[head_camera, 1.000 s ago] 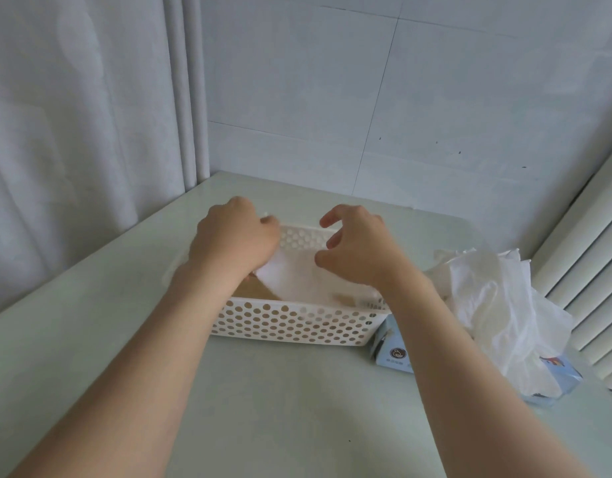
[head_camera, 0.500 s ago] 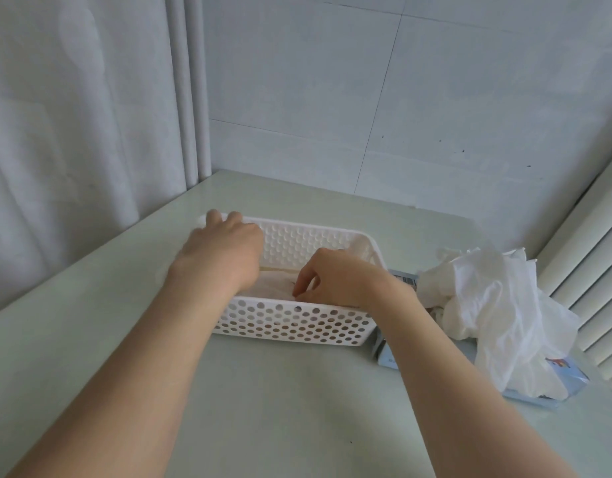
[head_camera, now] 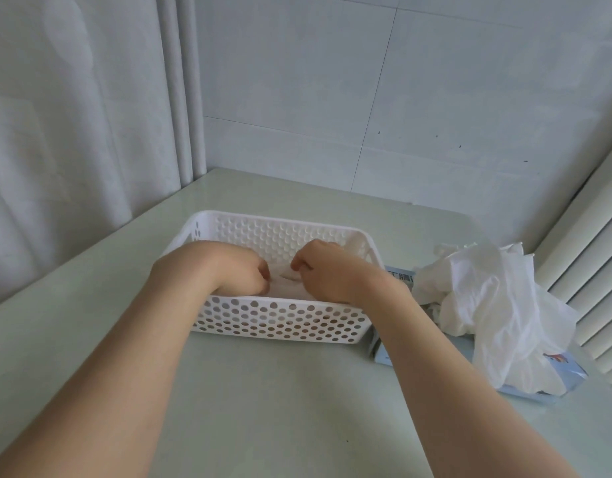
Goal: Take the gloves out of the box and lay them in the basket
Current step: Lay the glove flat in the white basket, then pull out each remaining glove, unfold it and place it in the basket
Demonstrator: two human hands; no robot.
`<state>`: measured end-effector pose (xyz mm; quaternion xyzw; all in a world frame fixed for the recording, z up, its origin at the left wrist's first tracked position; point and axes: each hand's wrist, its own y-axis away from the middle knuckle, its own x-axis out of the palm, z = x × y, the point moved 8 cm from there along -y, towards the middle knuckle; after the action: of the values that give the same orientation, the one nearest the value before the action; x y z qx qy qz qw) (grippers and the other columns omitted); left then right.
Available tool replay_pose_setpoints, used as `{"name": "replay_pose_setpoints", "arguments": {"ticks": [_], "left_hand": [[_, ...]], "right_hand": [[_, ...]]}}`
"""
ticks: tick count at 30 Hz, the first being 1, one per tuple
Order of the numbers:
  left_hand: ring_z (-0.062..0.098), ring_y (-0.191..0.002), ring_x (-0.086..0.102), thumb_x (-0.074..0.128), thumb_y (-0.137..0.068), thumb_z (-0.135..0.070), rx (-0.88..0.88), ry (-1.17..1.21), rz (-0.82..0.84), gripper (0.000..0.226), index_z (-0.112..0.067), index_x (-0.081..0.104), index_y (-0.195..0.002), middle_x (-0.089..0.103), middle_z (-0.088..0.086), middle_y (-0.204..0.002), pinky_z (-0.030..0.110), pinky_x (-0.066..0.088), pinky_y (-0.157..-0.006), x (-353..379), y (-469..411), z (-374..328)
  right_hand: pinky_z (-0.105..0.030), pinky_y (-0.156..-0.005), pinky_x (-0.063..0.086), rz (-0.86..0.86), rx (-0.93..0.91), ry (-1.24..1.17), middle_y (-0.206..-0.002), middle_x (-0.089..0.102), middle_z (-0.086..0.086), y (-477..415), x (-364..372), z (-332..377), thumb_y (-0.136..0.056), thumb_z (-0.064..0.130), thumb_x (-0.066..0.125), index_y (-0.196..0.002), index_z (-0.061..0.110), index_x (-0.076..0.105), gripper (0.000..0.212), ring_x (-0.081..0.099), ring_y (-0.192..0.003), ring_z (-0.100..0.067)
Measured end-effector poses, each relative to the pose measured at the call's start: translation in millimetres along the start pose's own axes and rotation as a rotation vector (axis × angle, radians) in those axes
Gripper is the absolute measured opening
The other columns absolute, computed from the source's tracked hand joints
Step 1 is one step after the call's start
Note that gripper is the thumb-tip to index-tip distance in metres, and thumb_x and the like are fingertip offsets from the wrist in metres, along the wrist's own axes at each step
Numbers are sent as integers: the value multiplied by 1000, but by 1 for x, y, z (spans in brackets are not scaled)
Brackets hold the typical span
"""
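**Both hands down in the basket, on a glove**

Your two bare forearms reach forward over the pale green table (head_camera: pixel 263 401), and both wrists cross the near wall of the white perforated basket (head_camera: pixel 280 322). Your left hand (head_camera: pixel 225 270) sits inside at the basket's left half, knuckles up and fingers curled under, their tips nipping the left edge of a thin white glove (head_camera: pixel 285 286). Your right hand (head_camera: pixel 328 276) is just beside it in the right half, thumb and forefinger pressed together on the same glove's upper edge, the other fingers tucked in. The two hands are close but apart, and the glove lies flat between them on the basket floor, low behind the near wall.

Just to the right of the basket, touching its corner, lies the light blue box (head_camera: pixel 380 353); your right forearm crosses over its near end. A crumpled heap of gloves (head_camera: pixel 487 305) spills out of its top and drapes over most of it.

Farther back, a white curtain (head_camera: pixel 73 115) hangs along the table's left side, a pale tiled wall (head_camera: pixel 366 98) stands behind the far edge, and a white slatted panel (head_camera: pixel 590 270) runs along the right.
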<state>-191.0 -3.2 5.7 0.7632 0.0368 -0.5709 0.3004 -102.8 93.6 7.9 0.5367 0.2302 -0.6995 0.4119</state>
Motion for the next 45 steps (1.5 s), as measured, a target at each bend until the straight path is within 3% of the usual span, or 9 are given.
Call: {"name": "replay_pose_setpoints", "arguments": {"ticks": [4, 10, 14, 20, 25, 29, 34, 39, 45], "left_hand": [[23, -138, 52, 44, -108, -27, 10, 21, -97, 42, -28, 57, -148, 53, -1, -154, 35, 41, -112, -7, 0, 0], [26, -92, 70, 52, -98, -24, 201, 179, -389, 26, -15, 77, -96, 74, 2, -99, 45, 60, -84, -31, 16, -31], [22, -59, 57, 49, -98, -40, 227, 93, -625, 41, -16, 53, -64, 58, 4, -65, 31, 38, -55, -33, 29, -67], [18, -51, 43, 39, -104, -45, 333, 24, -880, 47, -22, 32, -63, 42, -3, -57, 30, 30, -54, -8, 45, -126], [25, -65, 63, 37, -103, -64, 249, -80, -975, 49, -21, 57, -91, 62, -2, -72, 33, 50, -62, 6, 46, -144], [25, -65, 60, 50, -97, -55, 246, -20, -992, 36, -22, 63, -91, 61, -2, -71, 34, 50, -63, 3, 52, -146], [23, -61, 52, 60, -84, -41, 293, 3, -1084, 24, -19, 52, -79, 53, -5, -69, 30, 41, -54, 3, 62, -154], [28, -85, 57, 60, -82, -39, 565, -110, -1156, 24, -17, 63, -90, 60, 0, -85, 43, 46, -78, 18, 69, -185], [24, -74, 62, 75, -75, -59, 578, -312, -1025, 36, -25, 71, -84, 61, -5, -76, 44, 48, -91, 41, 57, -203]], "right_hand": [[-49, -103, 54, -109, -22, 12, -125, 72, -18, 6, -14, 6, -97, 1, 48, -120, -4, 73, 35, 64, -119, -34], [-47, -72, 64, -437, 29, -62, -95, 73, -11, 16, -55, 3, -77, 14, 39, -91, 10, 77, 41, 68, -81, -32], [-35, -67, 58, -670, 28, -175, -74, 68, -5, 48, -90, -1, -76, 8, 38, -80, 14, 73, 36, 63, -72, -26], [-30, -61, 50, -841, -97, -297, -64, 56, 6, 107, -114, -8, -88, -2, 41, -95, 14, 70, 34, 57, -68, -15], [-36, -87, 43, -1113, -217, -140, -87, 66, 6, 157, -118, -28, -79, 3, 48, -91, 17, 69, 27, 58, -91, -19], [-36, -89, 21, -1371, -33, 146, -96, 58, 1, 201, -110, -59, -68, 16, 45, -86, 18, 64, 27, 46, -106, -29], [-38, -85, 28, -1084, 274, 104, -103, 47, 0, 187, -87, -114, -65, 21, 56, -113, 20, 53, 48, 42, -96, -29], [-37, -72, 49, -991, 188, -208, -99, 68, 1, 172, -74, -140, -81, 4, 55, -117, 19, 62, 40, 64, -88, -25], [-21, -74, 50, -991, 115, -250, -94, 80, 3, 162, -70, -163, -90, -1, 58, -106, 13, 77, 29, 72, -88, -20]]}}
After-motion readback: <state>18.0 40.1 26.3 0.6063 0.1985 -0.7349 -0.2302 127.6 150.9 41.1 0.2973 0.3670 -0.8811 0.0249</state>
